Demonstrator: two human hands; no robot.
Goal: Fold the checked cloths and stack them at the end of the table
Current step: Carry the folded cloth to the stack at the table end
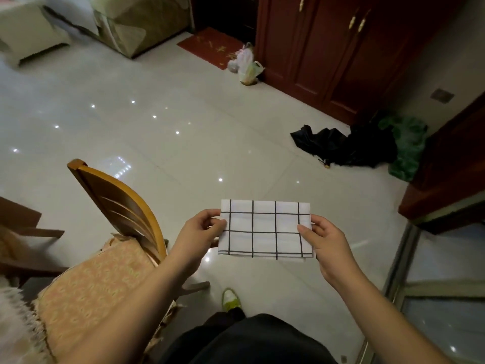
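From the head view, my left hand (203, 228) pinches the left edge and my right hand (324, 239) pinches the right edge of a folded checked cloth (265, 229), held flat in the air over the tiled floor (157, 143), beside a wooden chair (115, 206). With only fingertip grips (thumbs on top), I judge the layers could slip apart or the cloth could drop. The bench and any stack are out of view, and I cannot tell how many folds it has.
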